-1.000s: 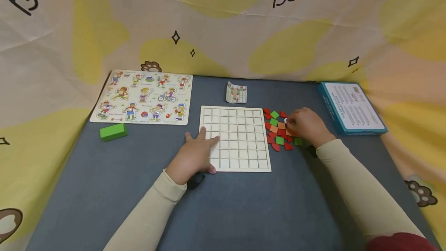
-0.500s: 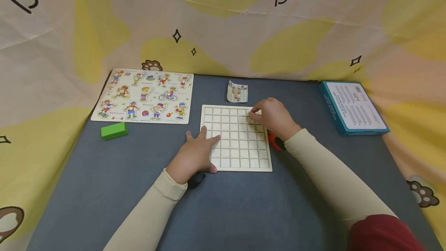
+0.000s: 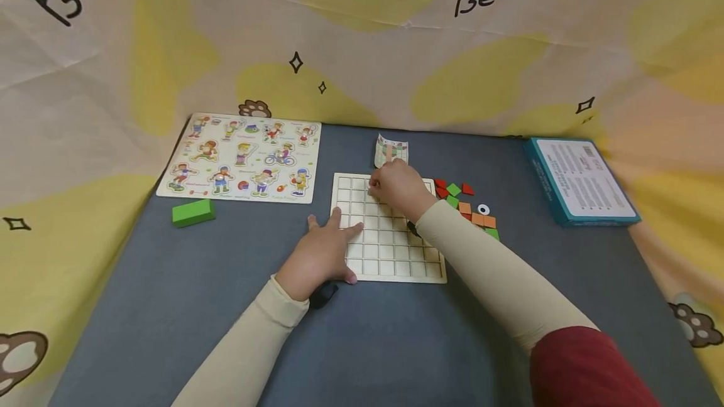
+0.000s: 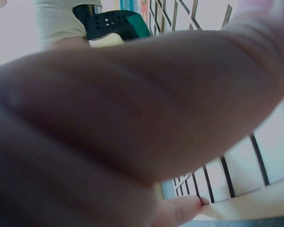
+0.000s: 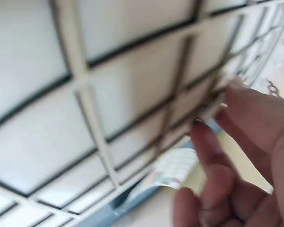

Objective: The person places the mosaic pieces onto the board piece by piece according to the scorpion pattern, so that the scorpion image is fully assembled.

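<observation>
A pale wooden grid board (image 3: 386, 252) lies flat in the head view. My left hand (image 3: 319, 247) rests on its left edge, fingers and thumb spread. Over the board's upper part is my right hand (image 3: 400, 188), its fingertips together near the top row of squares. In the right wrist view, the thumb and fingers of the right hand (image 5: 241, 146) meet at a small pale piece (image 5: 209, 113), mostly hidden and blurred. Beside the board lie red tiles (image 3: 467, 189), green tiles (image 3: 454, 189), orange tiles (image 3: 477, 219) and a white ring-like piece (image 3: 479, 209), partly covered by the right forearm.
Behind the board stands a small curled pattern card (image 3: 382, 154). A picture puzzle board (image 3: 232, 171) and a green block (image 3: 193, 213) lie at the left. At the far right is a teal box (image 3: 588, 178). Patterned cloth (image 3: 362, 30) hangs behind the table.
My right hand has moved left from the loose tiles, past the board's upper right corner, to its upper middle. The left hand stays on the board's edge. The head view has shifted slightly.
</observation>
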A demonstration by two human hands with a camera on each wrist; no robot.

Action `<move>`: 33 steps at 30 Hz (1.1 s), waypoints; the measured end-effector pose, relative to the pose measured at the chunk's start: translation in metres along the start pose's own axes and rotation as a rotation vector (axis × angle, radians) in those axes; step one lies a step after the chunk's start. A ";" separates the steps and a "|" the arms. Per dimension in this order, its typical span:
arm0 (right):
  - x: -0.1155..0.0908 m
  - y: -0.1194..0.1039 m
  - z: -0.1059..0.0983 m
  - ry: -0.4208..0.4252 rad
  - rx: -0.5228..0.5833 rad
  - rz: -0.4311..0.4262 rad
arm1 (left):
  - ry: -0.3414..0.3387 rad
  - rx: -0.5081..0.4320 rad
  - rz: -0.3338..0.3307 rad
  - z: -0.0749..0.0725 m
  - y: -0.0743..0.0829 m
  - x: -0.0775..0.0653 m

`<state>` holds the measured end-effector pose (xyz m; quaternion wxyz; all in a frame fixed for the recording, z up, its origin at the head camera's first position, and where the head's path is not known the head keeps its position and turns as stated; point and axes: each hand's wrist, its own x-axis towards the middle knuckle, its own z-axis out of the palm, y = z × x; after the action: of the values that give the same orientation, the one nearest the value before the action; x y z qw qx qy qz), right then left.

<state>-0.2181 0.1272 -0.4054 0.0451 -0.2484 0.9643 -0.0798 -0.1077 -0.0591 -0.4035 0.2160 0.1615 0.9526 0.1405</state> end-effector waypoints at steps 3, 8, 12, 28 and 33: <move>-0.004 -0.001 -0.001 -0.021 -0.048 -0.030 | 0.005 0.001 0.002 0.002 -0.001 0.001; -0.009 -0.002 -0.003 -0.037 -0.158 -0.059 | 0.007 0.002 -0.001 0.001 -0.001 0.002; -0.013 -0.005 -0.003 -0.089 -0.267 -0.087 | 0.001 0.000 -0.007 0.000 0.000 0.002; -0.066 0.052 -0.039 0.046 0.252 0.204 | 0.002 -0.012 -0.013 0.002 0.002 0.001; -0.113 0.101 -0.051 0.063 0.216 0.328 | 0.008 -0.009 -0.009 0.001 0.003 0.000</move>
<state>-0.1737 0.2762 -0.3679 0.0537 -0.0789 0.9787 -0.1820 -0.1063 -0.0561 -0.4036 0.2136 0.1556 0.9535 0.1447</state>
